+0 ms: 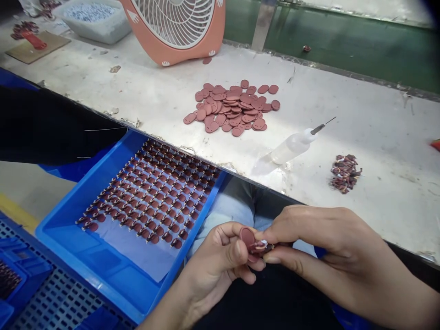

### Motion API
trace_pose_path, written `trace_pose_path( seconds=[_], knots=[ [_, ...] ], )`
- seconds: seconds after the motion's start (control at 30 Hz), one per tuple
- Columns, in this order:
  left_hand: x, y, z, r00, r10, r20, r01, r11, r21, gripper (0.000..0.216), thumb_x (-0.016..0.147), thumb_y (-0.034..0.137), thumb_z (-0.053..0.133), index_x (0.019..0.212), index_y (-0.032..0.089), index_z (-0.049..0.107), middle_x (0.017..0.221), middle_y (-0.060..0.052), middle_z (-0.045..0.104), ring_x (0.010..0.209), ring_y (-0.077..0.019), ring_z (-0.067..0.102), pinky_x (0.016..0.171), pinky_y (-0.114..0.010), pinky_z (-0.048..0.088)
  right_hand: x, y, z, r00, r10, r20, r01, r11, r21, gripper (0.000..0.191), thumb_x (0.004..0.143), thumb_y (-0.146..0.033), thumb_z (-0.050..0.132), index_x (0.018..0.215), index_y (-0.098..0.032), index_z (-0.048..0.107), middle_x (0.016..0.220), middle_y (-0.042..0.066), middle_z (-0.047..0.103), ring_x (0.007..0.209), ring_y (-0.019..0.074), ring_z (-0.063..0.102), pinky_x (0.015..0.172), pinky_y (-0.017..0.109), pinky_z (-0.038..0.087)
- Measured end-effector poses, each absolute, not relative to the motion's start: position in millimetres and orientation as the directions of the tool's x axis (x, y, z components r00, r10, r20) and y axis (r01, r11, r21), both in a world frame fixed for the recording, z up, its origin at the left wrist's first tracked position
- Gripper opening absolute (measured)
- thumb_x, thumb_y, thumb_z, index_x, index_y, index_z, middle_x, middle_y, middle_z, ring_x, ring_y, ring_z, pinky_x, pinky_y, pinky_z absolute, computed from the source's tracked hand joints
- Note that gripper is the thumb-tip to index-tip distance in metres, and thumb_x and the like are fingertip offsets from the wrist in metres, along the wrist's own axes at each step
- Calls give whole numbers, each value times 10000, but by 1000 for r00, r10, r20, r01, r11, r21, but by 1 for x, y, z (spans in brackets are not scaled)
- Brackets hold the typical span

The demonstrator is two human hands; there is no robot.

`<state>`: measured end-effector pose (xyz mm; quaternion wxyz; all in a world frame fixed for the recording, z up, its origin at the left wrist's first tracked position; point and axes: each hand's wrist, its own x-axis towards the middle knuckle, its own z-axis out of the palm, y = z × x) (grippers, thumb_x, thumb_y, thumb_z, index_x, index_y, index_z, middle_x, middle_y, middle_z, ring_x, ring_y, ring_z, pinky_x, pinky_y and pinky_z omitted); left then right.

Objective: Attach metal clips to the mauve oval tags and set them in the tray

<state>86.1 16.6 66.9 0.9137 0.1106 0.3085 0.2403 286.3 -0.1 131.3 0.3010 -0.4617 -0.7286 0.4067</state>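
Observation:
Over my lap, my left hand pinches a reddish-brown oval disc between thumb and fingers. Against that disc sits a small dark-brown figurine with white and yellow details. My right hand grips the figurine with thumb and forefinger, partly covering it. On the bench lies a loose pile of similar oval discs, some with small holes. A small heap of figurine pieces is beyond my right hand. A clear squeeze bottle with a needle tip is on the bench between the two piles.
A blue tray at my left holds rows of figurines on discs over a pale sheet. An orange fan stands on the white bench. A grey tub is at the back left. Behind the bench runs a green surface.

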Motion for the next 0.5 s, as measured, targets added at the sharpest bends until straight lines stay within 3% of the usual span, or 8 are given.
trace_pose_path(
  seconds=[0.5],
  knots=[
    [85,17,68,679,537,-500,-406,843,354,368,590,423,940,681,153,706,647,27,675,564,-56,643,485,-93,516,288,5,133,-455,888,73,437,294,-850,113,1014,-170,590,1078,-259,619,941,-92,703,833,4,647,800,73,477]
  ],
)
